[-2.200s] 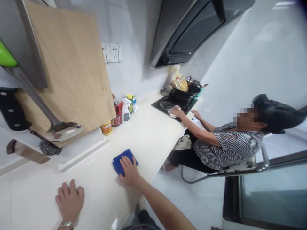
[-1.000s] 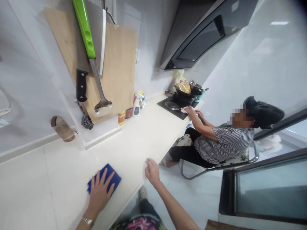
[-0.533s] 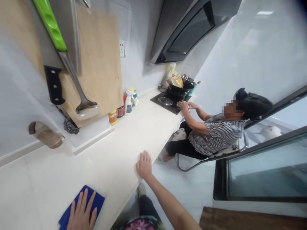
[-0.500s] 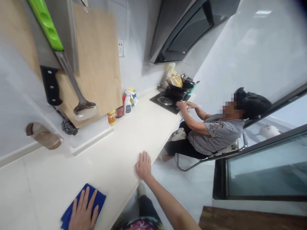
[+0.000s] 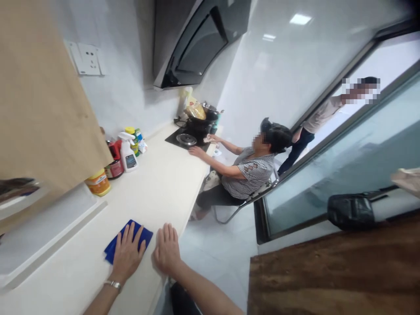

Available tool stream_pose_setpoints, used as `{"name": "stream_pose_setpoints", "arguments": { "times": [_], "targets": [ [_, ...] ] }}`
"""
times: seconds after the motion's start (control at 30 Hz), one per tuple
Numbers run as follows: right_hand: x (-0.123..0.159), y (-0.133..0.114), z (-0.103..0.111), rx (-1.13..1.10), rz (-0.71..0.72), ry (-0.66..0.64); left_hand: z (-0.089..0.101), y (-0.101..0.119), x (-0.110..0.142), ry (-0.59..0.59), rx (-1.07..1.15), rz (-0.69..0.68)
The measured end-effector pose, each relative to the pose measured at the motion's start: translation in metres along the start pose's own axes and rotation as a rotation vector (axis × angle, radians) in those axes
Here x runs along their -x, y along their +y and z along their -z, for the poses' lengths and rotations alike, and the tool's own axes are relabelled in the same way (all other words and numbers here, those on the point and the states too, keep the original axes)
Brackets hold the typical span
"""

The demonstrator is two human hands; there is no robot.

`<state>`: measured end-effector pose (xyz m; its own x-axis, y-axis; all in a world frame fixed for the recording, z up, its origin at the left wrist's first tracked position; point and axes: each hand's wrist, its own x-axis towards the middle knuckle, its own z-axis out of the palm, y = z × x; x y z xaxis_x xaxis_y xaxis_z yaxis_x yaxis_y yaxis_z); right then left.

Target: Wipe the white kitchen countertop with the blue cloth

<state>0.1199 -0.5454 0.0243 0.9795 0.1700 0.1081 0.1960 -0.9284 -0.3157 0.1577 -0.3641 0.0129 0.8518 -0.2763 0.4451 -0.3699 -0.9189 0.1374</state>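
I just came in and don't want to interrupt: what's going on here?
The left hand lies flat on a folded blue cloth on the white counter; the right hand rests near the edge. A seated person holds what looks like a pale cloth at the cooktop; another person stands farther back.

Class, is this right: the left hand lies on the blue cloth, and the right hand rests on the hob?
No: the head view shows the right hand on the white counter, not the hob. The left hand does lie on the blue cloth.
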Motion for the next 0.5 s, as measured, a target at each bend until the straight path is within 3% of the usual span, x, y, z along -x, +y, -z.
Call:
{"name": "stream_pose_setpoints", "arguments": {
  "times": [0.13,0.23,0.33,0.5],
  "targets": [
    [-0.004,0.002,0.003,-0.039,-0.033,0.006,-0.024,-0.007,-0.057,-0.033,0.052,-0.039],
    [-0.007,0.007,0.002,-0.045,-0.040,-0.002,-0.028,-0.009,-0.065,-0.040,0.078,-0.002],
    [-0.004,0.009,-0.002,-0.014,-0.061,-0.033,-0.010,-0.007,-0.030,-0.057,0.060,0.048],
    [0.007,0.010,-0.012,0.111,-0.062,0.013,0.046,0.004,0.068,-0.137,-0.006,0.150]
  ]
}}
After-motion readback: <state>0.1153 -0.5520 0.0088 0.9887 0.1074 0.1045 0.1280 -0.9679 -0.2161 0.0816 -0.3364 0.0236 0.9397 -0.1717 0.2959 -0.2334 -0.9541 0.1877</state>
